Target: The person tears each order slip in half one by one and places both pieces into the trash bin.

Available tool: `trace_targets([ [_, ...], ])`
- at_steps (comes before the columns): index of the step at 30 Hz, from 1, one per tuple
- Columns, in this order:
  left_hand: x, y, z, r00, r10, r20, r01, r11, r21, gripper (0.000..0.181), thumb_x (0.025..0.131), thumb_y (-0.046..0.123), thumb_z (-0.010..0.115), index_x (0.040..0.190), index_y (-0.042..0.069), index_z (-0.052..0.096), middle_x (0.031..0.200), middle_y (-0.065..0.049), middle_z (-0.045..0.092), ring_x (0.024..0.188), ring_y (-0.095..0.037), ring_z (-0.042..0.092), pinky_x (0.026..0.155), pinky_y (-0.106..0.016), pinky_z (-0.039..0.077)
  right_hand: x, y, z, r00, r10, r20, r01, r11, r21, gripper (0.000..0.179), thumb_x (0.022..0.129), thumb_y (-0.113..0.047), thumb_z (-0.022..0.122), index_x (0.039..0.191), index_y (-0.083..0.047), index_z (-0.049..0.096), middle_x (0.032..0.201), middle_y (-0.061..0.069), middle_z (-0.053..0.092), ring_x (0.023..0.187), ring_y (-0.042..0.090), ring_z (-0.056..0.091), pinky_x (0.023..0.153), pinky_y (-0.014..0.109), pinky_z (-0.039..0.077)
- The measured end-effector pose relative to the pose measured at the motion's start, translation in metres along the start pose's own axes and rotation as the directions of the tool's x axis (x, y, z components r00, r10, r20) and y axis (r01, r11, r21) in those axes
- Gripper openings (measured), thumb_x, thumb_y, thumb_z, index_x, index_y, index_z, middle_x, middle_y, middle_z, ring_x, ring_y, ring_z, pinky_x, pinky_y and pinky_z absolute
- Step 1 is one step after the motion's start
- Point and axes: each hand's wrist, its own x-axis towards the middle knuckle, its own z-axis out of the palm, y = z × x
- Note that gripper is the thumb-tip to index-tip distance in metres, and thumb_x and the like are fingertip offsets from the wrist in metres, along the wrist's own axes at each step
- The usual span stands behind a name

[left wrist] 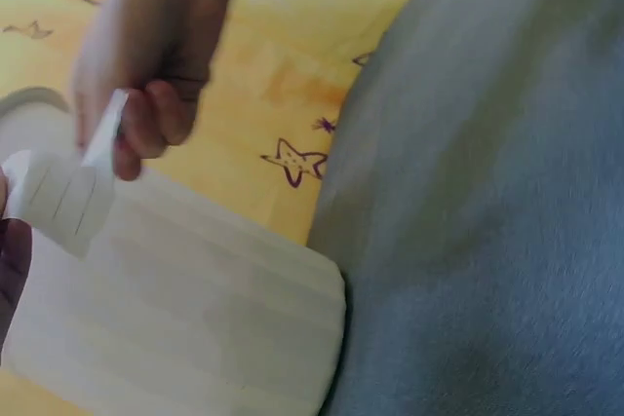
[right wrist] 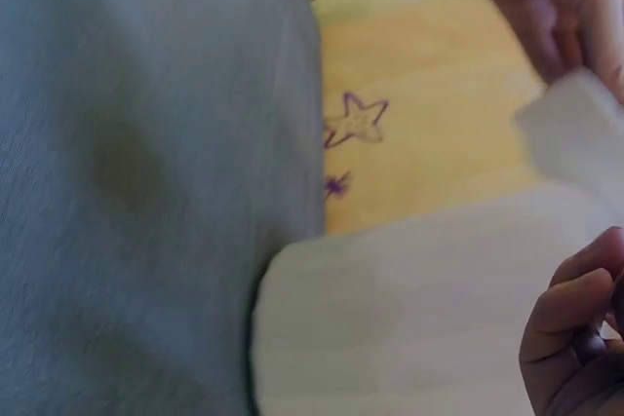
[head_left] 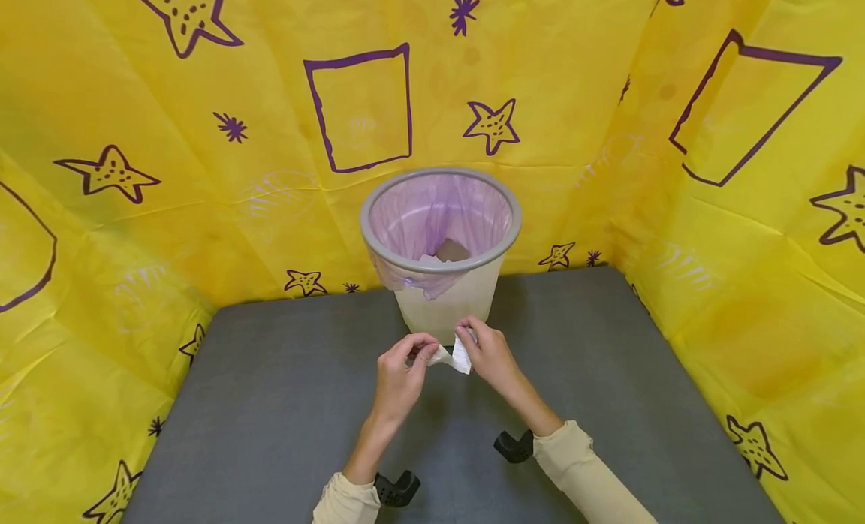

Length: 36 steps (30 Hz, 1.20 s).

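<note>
Between both hands stretches a small strip of white paper (head_left: 461,356), bent in the middle; faint printed lines run across the paper (left wrist: 63,197) in the left wrist view. My left hand (head_left: 403,374) pinches one end between thumb and fingers. The other end is pinched by my right hand (head_left: 492,356), which sits slightly higher. In the right wrist view the paper (right wrist: 575,133) is blurred. Both hands are in front of a pale waste bin (head_left: 442,306) with a grey rim, lined with a thin purple bag (head_left: 422,209).
Inside the bin lie some white paper (head_left: 432,263) and a brown piece (head_left: 451,250). The bin stands at the back of a dark grey table (head_left: 284,404). Yellow cloth walls (head_left: 270,134) with purple drawings enclose the table's back and sides. Black wrist mounts (head_left: 399,489) are on both arms.
</note>
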Motion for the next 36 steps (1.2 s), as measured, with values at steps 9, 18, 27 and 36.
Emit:
trace_targets([
  [9, -0.005, -0.006, -0.002, 1.0, -0.019, -0.007, 0.019, 1.0, -0.016, 0.004, 0.086, 0.004, 0.07, 0.09, 0.005, 0.069, 0.077, -0.006, 0.07, 0.06, -0.011, 0.059, 0.058, -0.016, 0.048, 0.0, 0.015, 0.002, 0.999, 0.032, 0.028, -0.032, 0.999, 0.005, 0.007, 0.096, -0.008, 0.058, 0.094, -0.003, 0.062, 0.07, 0.01, 0.064, 0.045, 0.004, 0.047, 0.042, 0.019, 0.041],
  [18, -0.004, -0.019, -0.017, 0.979, -0.205, -0.016, 0.205, 0.978, -0.033, 0.005, 0.085, 0.007, 0.072, 0.089, 0.01, 0.071, 0.075, -0.003, 0.071, 0.06, -0.012, 0.058, 0.056, -0.016, 0.046, 0.0, 0.036, 0.0, 0.999, 0.044, 0.018, -0.044, 0.999, -0.012, 0.005, 0.095, -0.008, 0.06, 0.091, -0.004, 0.059, 0.07, 0.009, 0.062, 0.045, 0.004, 0.047, 0.04, 0.018, 0.041],
  [27, -0.004, -0.048, -0.027, 0.902, -0.419, 0.107, 0.411, 0.907, 0.09, 0.008, 0.09, 0.011, 0.069, 0.093, 0.005, 0.073, 0.08, -0.008, 0.071, 0.066, -0.006, 0.056, 0.059, -0.018, 0.046, 0.0, 0.058, -0.004, 0.994, 0.095, 0.052, -0.095, 0.995, 0.013, 0.007, 0.094, -0.009, 0.061, 0.094, -0.003, 0.064, 0.081, 0.013, 0.067, 0.053, 0.007, 0.051, 0.044, 0.02, 0.043],
  [36, -0.01, -0.082, -0.036, 0.865, -0.494, 0.089, 0.471, 0.86, 0.193, 0.009, 0.088, 0.009, 0.069, 0.093, 0.003, 0.074, 0.083, -0.012, 0.073, 0.068, -0.005, 0.059, 0.06, -0.018, 0.046, -0.001, 0.084, -0.024, 0.952, 0.297, 0.074, -0.299, 0.954, 0.011, 0.011, 0.096, -0.01, 0.058, 0.098, -0.002, 0.065, 0.09, 0.019, 0.068, 0.047, 0.005, 0.048, 0.04, 0.021, 0.043],
])
